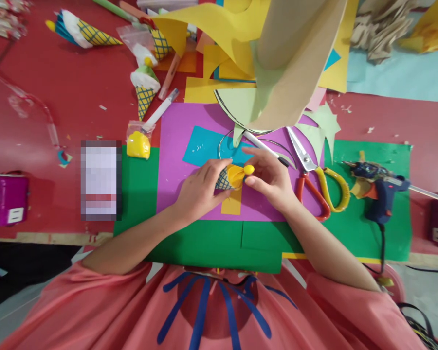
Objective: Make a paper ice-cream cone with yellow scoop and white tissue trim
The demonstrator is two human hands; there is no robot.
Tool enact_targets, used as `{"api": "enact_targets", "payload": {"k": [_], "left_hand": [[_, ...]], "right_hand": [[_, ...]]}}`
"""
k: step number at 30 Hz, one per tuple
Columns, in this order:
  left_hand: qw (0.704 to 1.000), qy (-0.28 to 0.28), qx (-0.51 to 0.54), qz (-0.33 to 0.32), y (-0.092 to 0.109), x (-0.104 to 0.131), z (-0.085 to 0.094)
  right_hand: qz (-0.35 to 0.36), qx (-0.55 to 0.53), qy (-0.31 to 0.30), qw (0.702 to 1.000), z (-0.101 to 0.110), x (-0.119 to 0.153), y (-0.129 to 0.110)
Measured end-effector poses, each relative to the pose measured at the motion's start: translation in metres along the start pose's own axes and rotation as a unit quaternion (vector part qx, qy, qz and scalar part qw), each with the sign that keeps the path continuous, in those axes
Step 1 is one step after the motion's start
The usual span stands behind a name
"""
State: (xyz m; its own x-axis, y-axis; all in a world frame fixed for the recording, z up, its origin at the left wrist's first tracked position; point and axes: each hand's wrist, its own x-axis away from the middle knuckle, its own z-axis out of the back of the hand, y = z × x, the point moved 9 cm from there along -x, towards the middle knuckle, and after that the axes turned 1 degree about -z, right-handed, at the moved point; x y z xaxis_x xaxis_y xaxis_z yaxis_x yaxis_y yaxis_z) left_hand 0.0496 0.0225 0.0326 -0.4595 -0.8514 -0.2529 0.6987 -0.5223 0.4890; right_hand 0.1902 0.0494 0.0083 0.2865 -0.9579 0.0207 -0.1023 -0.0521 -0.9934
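Observation:
Near the middle of the purple sheet (175, 194), my left hand (202, 192) is wrapped round a small cone (224, 180) with a dark lattice on its side. The cone lies sideways, its open end toward the right, with folded yellow material inside and a yellow ball (248, 169) at the tip of that filling. My right hand (272, 180) is at this end, thumb and index finger apart beside the ball; whether they touch it is hard to tell. Similar cones, one with a green top (145, 90) and one with a blue top (89, 33), lie at the upper left.
Scissors (306, 165) lie right of my hands, and a glue gun (383, 194) rests farther right on the green sheet (215, 243). A large curled paper piece (292, 63) stands behind. A bag of yellow clay (138, 145), a marker (160, 111) and a white pen (264, 146) lie around.

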Motion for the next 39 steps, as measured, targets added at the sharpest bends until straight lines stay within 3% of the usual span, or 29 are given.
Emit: {"api": "enact_targets", "payload": {"k": [9,16,22,29,33,36,39], "left_hand": [[0.999,-0.017,0.007,0.036,-0.006,0.001,-0.004],[0.999,-0.013,0.011,0.041,-0.006,0.001,-0.002],[0.983,-0.044,0.155,0.083,-0.010,-0.002,-0.007],[0.887,-0.149,0.389,0.198,-0.013,0.004,-0.030],[0.805,-0.182,0.503,0.256,-0.011,0.011,-0.044],[0.746,-0.205,0.577,0.261,-0.002,0.013,-0.052],[0.719,-0.198,0.615,0.258,0.003,0.012,-0.054]], "right_hand": [[0.043,0.041,0.015,0.998,0.004,0.001,-0.006],[0.012,0.030,0.013,0.999,0.007,-0.001,-0.006],[-0.013,0.015,0.009,1.000,0.008,-0.004,-0.008],[-0.014,0.016,0.010,1.000,0.006,-0.003,-0.007],[0.017,-0.006,0.017,1.000,0.009,-0.002,-0.011],[0.005,0.006,0.029,1.000,0.009,-0.003,-0.010],[0.005,0.005,0.037,0.999,0.008,-0.004,-0.012]]}}
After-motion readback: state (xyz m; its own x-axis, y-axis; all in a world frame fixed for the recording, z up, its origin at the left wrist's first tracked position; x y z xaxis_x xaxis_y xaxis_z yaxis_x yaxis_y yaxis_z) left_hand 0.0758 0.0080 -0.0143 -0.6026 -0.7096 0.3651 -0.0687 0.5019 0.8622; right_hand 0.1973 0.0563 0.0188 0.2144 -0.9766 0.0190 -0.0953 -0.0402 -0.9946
